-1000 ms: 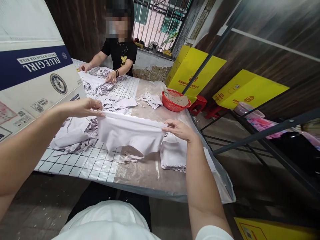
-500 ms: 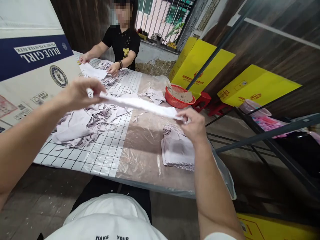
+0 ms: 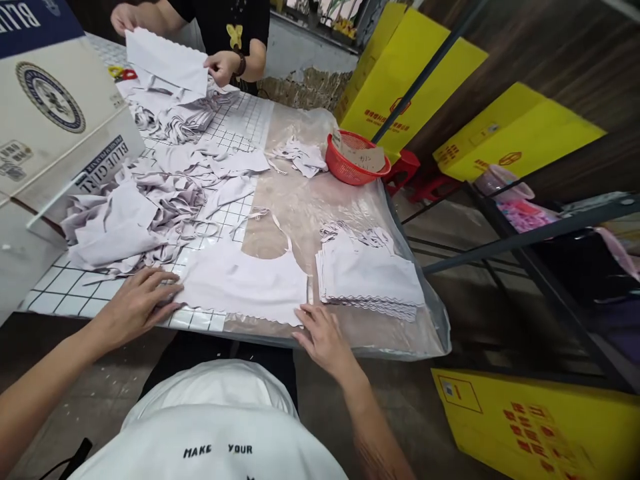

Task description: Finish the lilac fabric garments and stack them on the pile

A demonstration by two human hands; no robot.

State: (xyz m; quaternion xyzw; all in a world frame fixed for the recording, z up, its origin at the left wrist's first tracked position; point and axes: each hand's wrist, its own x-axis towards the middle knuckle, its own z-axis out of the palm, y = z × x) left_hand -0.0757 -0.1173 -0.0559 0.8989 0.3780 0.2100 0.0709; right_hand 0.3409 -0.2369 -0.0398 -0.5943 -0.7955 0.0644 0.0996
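Observation:
A pale camisole top [image 3: 240, 280] with thin straps lies spread flat at the near edge of the table. My left hand [image 3: 143, 303] rests on its left end, fingers stretched out. At the lower right corner my right hand [image 3: 324, 337] touches the hem with its fingertips, fingers apart. Just right of the top is a neat stack of similar tops [image 3: 367, 277] with wavy hems. To the left, behind my left hand, sits a loose heap of pale garment pieces [image 3: 135, 220].
Across the table a co-worker's hands [image 3: 223, 67] hold up a pale cloth piece [image 3: 167, 67] over another pile. A beer carton [image 3: 65, 100] stands at left. A red basket [image 3: 353, 170] with cardboard sits at the far right edge, near yellow boxes [image 3: 410, 73] and a metal frame [image 3: 530, 237].
Both my hands have come down from the air toward me, and the top stretched between them now lies flat on the table. The co-worker's hands have lifted their cloth piece.

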